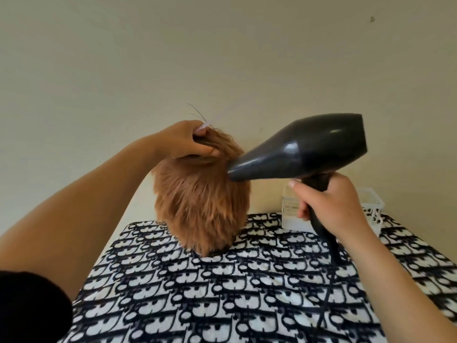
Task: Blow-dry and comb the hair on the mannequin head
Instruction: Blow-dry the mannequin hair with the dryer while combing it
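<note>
Both hands loaded: left hand fists a lifted tuft on the crown of the mannequin head, which stands on the patterned cloth. The pale tip poking from the fist may be a comb, can't tell. Meanwhile right hand wraps the hair dryer handle. Barrel axis runs right-to-left, tilted down, nozzle just beside the hair under the tuft.

A cream wall rose behind the black-and-white patterned tablecloth; a white basket stood at its far right.
</note>
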Demonstrator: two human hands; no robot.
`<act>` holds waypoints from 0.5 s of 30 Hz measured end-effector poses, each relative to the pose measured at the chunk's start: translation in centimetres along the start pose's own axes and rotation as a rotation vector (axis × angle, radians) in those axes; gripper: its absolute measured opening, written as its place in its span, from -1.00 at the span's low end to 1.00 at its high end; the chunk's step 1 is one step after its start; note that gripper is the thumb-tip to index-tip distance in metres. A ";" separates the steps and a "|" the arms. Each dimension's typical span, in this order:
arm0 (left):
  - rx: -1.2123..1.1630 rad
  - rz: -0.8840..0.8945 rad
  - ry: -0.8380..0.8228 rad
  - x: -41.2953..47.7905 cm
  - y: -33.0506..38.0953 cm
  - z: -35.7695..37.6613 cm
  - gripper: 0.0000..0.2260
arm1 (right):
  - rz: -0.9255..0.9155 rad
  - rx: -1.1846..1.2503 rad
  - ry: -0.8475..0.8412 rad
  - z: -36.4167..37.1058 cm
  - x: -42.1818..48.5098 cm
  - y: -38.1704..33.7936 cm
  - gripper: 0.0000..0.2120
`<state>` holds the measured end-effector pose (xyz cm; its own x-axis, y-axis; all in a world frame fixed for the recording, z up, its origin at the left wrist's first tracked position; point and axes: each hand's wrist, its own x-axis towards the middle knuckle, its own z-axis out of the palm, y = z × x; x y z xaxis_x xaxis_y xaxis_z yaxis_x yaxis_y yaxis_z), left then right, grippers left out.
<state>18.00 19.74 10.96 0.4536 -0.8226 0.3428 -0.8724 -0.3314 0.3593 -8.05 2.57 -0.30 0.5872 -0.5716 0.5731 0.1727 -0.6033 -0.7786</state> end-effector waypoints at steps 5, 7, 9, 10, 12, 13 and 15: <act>0.228 0.027 0.186 -1.7 1.5 2.6 -0.72 | 0.026 -0.027 -0.006 0.0 -1.6 0.4 -0.65; 0.377 -0.029 0.252 -3.0 2.5 3.3 -0.70 | 0.037 -0.046 0.050 -0.3 -2.0 0.6 -0.67; 0.504 -0.099 0.294 -4.5 3.5 4.2 -0.70 | 0.102 0.047 -0.002 -0.5 -2.4 0.4 -0.65; 0.551 -0.138 0.312 -5.3 4.0 4.6 -0.71 | 0.120 0.050 0.005 -0.7 -2.6 0.4 -0.66; 0.579 -0.214 0.375 -7.0 5.2 5.3 -0.69 | 0.110 -0.002 0.081 -1.1 -3.0 0.7 -0.69; 0.563 -0.237 0.420 -7.7 5.7 5.3 -0.67 | 0.117 -0.001 0.084 -1.4 -3.1 0.7 -0.69; 0.512 -0.251 0.500 -8.7 6.2 4.9 -0.61 | 0.141 0.039 0.040 -1.6 -3.4 0.5 -0.69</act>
<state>7.75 22.58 5.92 0.5719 -0.4271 0.7003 -0.6522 -0.7546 0.0723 -11.20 3.32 -2.23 0.5755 -0.6714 0.4669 0.1217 -0.4943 -0.8608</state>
